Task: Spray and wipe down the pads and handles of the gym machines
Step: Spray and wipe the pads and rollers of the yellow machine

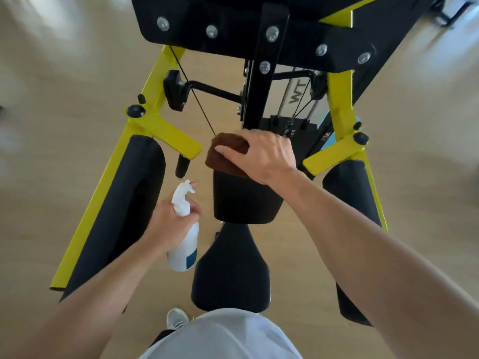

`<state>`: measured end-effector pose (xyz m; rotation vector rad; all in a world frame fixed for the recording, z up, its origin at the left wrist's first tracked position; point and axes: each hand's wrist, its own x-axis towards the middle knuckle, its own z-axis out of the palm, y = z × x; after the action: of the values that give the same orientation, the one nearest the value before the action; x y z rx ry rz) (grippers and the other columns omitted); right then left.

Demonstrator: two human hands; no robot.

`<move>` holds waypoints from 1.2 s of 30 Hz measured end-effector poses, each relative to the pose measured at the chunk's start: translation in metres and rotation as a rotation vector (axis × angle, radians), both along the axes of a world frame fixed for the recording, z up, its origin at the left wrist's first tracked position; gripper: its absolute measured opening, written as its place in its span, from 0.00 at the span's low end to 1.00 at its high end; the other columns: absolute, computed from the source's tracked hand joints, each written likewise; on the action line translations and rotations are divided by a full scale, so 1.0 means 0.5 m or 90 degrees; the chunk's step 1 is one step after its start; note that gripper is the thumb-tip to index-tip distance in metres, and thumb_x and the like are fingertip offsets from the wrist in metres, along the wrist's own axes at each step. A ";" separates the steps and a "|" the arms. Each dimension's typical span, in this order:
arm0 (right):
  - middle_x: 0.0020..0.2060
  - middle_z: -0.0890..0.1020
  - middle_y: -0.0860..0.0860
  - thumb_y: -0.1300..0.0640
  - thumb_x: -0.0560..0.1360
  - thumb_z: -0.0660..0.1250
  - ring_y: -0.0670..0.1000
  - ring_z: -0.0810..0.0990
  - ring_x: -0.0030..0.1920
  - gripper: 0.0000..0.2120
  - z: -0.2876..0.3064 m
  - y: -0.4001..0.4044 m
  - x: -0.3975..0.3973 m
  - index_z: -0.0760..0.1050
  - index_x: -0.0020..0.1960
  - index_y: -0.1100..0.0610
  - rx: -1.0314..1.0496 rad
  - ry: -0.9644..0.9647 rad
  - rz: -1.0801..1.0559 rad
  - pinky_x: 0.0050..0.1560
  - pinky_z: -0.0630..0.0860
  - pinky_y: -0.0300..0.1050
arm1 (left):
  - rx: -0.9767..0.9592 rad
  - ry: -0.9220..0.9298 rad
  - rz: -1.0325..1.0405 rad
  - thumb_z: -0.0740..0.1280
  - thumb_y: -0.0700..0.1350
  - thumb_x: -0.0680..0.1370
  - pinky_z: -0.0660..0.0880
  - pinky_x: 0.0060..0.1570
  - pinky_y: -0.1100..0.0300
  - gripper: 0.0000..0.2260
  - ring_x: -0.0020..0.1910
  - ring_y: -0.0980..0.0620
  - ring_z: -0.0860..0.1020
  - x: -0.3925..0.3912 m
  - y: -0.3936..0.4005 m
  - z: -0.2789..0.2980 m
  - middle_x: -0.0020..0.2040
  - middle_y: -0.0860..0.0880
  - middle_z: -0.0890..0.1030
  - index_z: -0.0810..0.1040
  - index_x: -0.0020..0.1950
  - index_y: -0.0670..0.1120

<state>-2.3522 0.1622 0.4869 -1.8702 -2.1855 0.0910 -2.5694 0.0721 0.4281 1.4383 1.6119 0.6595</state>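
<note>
Wood floor lay below as the right hand (261, 154) gripped the cloth (225, 154) atop the back pad (243, 200), best drawn down firmly, the left hand (171, 224) holding the bottle (185, 244).

My cloth (226, 154) is dark brown. My bottle (184, 244) at 7 o'clock is white with a teal label patch. The pads (242, 200) are black. The frame (155, 125) at 10 o'clock is yellow-green, with silver bolts (272, 33) at 12 o'clock. The floor (64, 125) is pale tan, my shirt (223, 338) light grey.
</note>
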 end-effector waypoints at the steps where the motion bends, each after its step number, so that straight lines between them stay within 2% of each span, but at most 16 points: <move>1: 0.62 0.82 0.44 0.20 0.73 0.52 0.53 0.81 0.60 0.36 -0.004 -0.003 0.004 0.73 0.72 0.39 -0.002 -0.014 0.027 0.57 0.74 0.51 | 0.011 -0.003 0.026 0.68 0.36 0.76 0.71 0.39 0.58 0.10 0.43 0.55 0.79 0.011 0.004 0.008 0.50 0.76 0.78 0.82 0.44 0.51; 4: 0.74 0.73 0.44 0.21 0.73 0.55 0.53 0.73 0.72 0.41 -0.021 -0.005 0.019 0.63 0.80 0.41 -0.033 -0.080 0.099 0.68 0.69 0.55 | 0.025 0.026 0.068 0.69 0.40 0.77 0.72 0.36 0.59 0.09 0.40 0.54 0.78 0.051 0.016 0.032 0.41 0.62 0.82 0.82 0.55 0.47; 6: 0.74 0.75 0.46 0.28 0.77 0.61 0.53 0.73 0.73 0.34 -0.059 -0.035 0.036 0.68 0.78 0.44 0.098 -0.054 0.116 0.72 0.67 0.56 | 0.036 0.050 0.044 0.70 0.40 0.77 0.71 0.34 0.63 0.12 0.36 0.58 0.78 0.069 0.021 0.048 0.34 0.65 0.80 0.81 0.61 0.45; 8: 0.69 0.80 0.49 0.42 0.81 0.68 0.54 0.76 0.71 0.21 -0.125 -0.074 0.061 0.78 0.71 0.48 0.328 0.042 0.100 0.72 0.69 0.59 | 0.047 0.061 -0.004 0.71 0.38 0.76 0.70 0.34 0.71 0.15 0.39 0.64 0.79 0.080 0.027 0.062 0.37 0.64 0.82 0.82 0.62 0.47; 10: 0.69 0.80 0.51 0.55 0.80 0.71 0.57 0.75 0.73 0.16 -0.190 -0.111 0.074 0.81 0.68 0.52 0.446 0.128 0.036 0.72 0.70 0.62 | 0.035 0.062 -0.061 0.71 0.39 0.75 0.72 0.41 0.71 0.21 0.46 0.61 0.81 0.092 0.035 0.080 0.44 0.59 0.84 0.79 0.66 0.54; 13: 0.70 0.78 0.57 0.63 0.79 0.70 0.61 0.71 0.75 0.18 -0.235 -0.131 0.047 0.79 0.69 0.56 0.450 0.318 -0.104 0.76 0.67 0.57 | 0.045 0.062 -0.157 0.71 0.39 0.75 0.75 0.59 0.59 0.41 0.56 0.56 0.81 0.117 0.056 0.079 0.55 0.55 0.85 0.56 0.80 0.64; 17: 0.75 0.71 0.56 0.67 0.80 0.63 0.57 0.68 0.77 0.22 -0.237 -0.144 0.017 0.70 0.74 0.61 0.381 0.623 -0.216 0.76 0.67 0.49 | 0.049 0.134 -0.204 0.71 0.40 0.74 0.73 0.56 0.59 0.38 0.56 0.53 0.81 0.143 0.075 0.069 0.65 0.54 0.82 0.62 0.80 0.60; 19: 0.72 0.72 0.37 0.70 0.81 0.60 0.40 0.70 0.73 0.23 -0.246 -0.160 0.017 0.66 0.74 0.56 0.304 0.781 -0.258 0.70 0.69 0.37 | 0.039 0.142 -0.214 0.71 0.40 0.74 0.74 0.54 0.58 0.43 0.50 0.52 0.81 0.145 0.075 0.061 0.55 0.54 0.84 0.54 0.80 0.68; 21: 0.63 0.70 0.20 0.61 0.85 0.58 0.25 0.70 0.64 0.19 -0.287 -0.183 0.019 0.63 0.73 0.47 0.199 0.779 -0.363 0.62 0.69 0.28 | 0.028 0.150 -0.223 0.71 0.40 0.74 0.75 0.53 0.54 0.48 0.48 0.49 0.80 0.145 0.071 0.057 0.48 0.55 0.83 0.46 0.78 0.75; 22: 0.62 0.70 0.21 0.57 0.85 0.57 0.25 0.71 0.62 0.18 -0.309 -0.195 0.020 0.64 0.74 0.47 0.145 0.779 -0.402 0.63 0.71 0.32 | 0.023 0.154 -0.225 0.71 0.40 0.74 0.76 0.52 0.53 0.48 0.47 0.49 0.80 0.144 0.071 0.058 0.49 0.55 0.83 0.46 0.77 0.75; 24: 0.64 0.73 0.32 0.55 0.86 0.56 0.38 0.75 0.65 0.19 -0.349 -0.212 0.022 0.64 0.77 0.51 0.055 0.787 -0.467 0.66 0.72 0.43 | 0.020 0.159 -0.235 0.71 0.41 0.73 0.77 0.51 0.52 0.45 0.46 0.51 0.81 0.143 0.076 0.061 0.53 0.55 0.84 0.51 0.78 0.71; 26: 0.63 0.74 0.42 0.55 0.87 0.54 0.51 0.75 0.68 0.20 -0.361 -0.219 0.016 0.64 0.78 0.51 -0.020 0.812 -0.529 0.65 0.69 0.43 | 0.010 0.151 -0.224 0.71 0.41 0.73 0.78 0.51 0.53 0.47 0.45 0.53 0.81 0.145 0.076 0.065 0.44 0.55 0.85 0.48 0.77 0.75; 28: 0.63 0.76 0.44 0.49 0.88 0.52 0.53 0.76 0.67 0.19 -0.359 -0.217 0.005 0.65 0.78 0.48 -0.053 0.861 -0.574 0.67 0.70 0.46 | 0.014 0.166 -0.215 0.71 0.41 0.74 0.78 0.51 0.52 0.50 0.44 0.52 0.81 0.147 0.070 0.064 0.40 0.54 0.84 0.42 0.75 0.79; 30: 0.65 0.79 0.46 0.40 0.86 0.53 0.54 0.77 0.65 0.21 -0.357 -0.204 0.006 0.68 0.75 0.44 -0.129 0.977 -0.665 0.69 0.74 0.54 | 0.030 0.181 -0.214 0.71 0.41 0.74 0.80 0.52 0.48 0.50 0.43 0.50 0.82 0.149 0.066 0.060 0.41 0.53 0.84 0.40 0.76 0.78; 32: 0.63 0.82 0.52 0.34 0.82 0.57 0.60 0.81 0.61 0.23 -0.361 -0.188 0.022 0.74 0.70 0.44 -0.261 1.184 -0.755 0.62 0.80 0.63 | 0.035 0.185 -0.208 0.71 0.41 0.74 0.81 0.51 0.45 0.51 0.42 0.48 0.83 0.152 0.063 0.057 0.44 0.51 0.84 0.40 0.76 0.77; 36: 0.63 0.80 0.59 0.43 0.83 0.63 0.64 0.80 0.60 0.14 -0.330 -0.183 0.048 0.79 0.62 0.48 -0.318 1.349 -0.817 0.58 0.82 0.64 | 0.049 0.198 -0.193 0.70 0.41 0.75 0.80 0.46 0.51 0.50 0.41 0.49 0.82 0.161 0.055 0.055 0.54 0.53 0.83 0.39 0.76 0.76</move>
<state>-2.3280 0.0708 0.3220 -1.3311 0.4645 1.4347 -2.4891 0.0996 0.4556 1.8674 1.5616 0.3370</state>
